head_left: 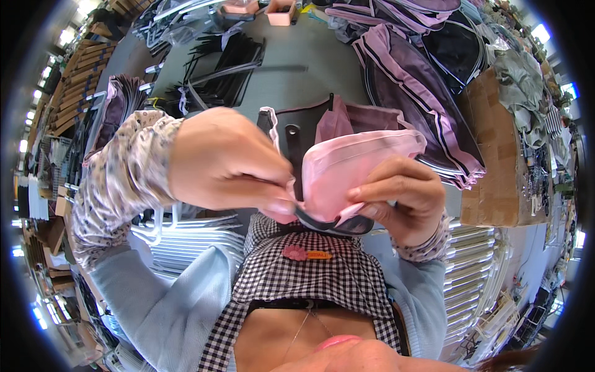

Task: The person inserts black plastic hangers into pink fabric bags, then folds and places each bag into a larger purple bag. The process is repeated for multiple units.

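Note:
A pink fabric piece [347, 167] with folded, bound edges and a dark strip along it is held up before my chest. My left hand [229, 164] is closed in a pinch on its left edge and looks slightly blurred. Thumb and fingers of my right hand [403, 198] pinch the lower right edge. Behind it, a dark flat strip with a hole [292, 137] rises beside a white-edged border. More pink and dark cloth spreads over the table just beyond, and the fabric hides part of it.
Thin black strips [226, 71] lie in a bundle on the grey table [291, 49]. Stacked pink and black fabric pieces [415, 93] fill the right side, next to a cardboard box [489, 155]. A small pink bin [281, 12] stands at the back. White rods [198, 245] are stacked below.

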The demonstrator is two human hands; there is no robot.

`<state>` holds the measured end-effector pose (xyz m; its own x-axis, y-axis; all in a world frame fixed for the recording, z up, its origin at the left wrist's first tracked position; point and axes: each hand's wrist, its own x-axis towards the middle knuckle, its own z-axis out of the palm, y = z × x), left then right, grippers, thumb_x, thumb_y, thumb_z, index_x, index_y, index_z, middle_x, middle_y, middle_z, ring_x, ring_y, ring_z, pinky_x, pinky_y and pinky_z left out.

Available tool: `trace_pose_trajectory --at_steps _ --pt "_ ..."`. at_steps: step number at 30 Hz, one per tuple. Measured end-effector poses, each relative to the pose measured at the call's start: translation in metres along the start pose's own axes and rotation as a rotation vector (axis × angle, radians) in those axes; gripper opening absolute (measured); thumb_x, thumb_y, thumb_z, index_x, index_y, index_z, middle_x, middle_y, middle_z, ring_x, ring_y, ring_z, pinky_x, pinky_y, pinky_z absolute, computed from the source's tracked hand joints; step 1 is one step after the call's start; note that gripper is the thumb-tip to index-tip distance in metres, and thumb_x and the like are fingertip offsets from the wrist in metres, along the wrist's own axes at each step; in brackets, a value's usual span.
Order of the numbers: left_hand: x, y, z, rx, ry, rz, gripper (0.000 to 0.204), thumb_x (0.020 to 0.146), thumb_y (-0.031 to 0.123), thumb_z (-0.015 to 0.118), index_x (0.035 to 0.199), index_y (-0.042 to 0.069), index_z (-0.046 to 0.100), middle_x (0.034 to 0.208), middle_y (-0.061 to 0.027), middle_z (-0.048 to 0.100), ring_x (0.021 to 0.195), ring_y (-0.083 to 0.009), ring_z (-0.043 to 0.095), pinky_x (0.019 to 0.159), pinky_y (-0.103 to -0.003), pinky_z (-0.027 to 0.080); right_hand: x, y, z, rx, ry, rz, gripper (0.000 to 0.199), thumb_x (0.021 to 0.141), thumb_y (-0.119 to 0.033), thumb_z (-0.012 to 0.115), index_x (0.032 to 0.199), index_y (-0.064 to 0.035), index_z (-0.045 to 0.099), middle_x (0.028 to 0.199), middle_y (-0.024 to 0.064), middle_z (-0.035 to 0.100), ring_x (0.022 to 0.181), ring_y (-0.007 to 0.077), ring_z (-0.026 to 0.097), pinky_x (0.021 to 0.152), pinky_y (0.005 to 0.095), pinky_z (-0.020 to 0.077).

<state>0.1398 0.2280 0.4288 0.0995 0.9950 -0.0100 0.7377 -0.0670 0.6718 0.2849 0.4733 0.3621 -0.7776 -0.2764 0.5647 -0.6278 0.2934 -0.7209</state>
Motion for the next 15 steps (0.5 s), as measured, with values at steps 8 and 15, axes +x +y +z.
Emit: trace_pose_trajectory --at_steps 8,15 --pt "0.02 -0.025 0.016 0.282 0.124 -0.228 0.024 0.09 0.029 0.063 0.082 0.006 0.066 0.065 -0.0141 0.061 0.061 -0.0342 0.062 0.054 -0.041 0.049 -0.007 0.0 0.0 -0.24 0.184 0.149 0.015 0.076 0.0 0.075 0.09 -0.0018 0.072 0.08 0.0086 0.066 0.069 0.0184 0.063 0.061 0.0278 0.0481" --pt "-0.04 -0.037 0.018 0.011 0.411 -0.165 0.02 0.088 0.01 0.069 0.106 0.002 0.071 0.071 -0.009 0.068 0.059 -0.0183 0.066 0.056 -0.028 0.051 -0.045 0.027 -0.046 -0.554 0.346 0.239 0.012 0.079 0.004 0.072 0.09 0.0008 0.069 0.079 0.0081 0.065 0.067 0.015 0.061 0.059 0.0249 0.0463"
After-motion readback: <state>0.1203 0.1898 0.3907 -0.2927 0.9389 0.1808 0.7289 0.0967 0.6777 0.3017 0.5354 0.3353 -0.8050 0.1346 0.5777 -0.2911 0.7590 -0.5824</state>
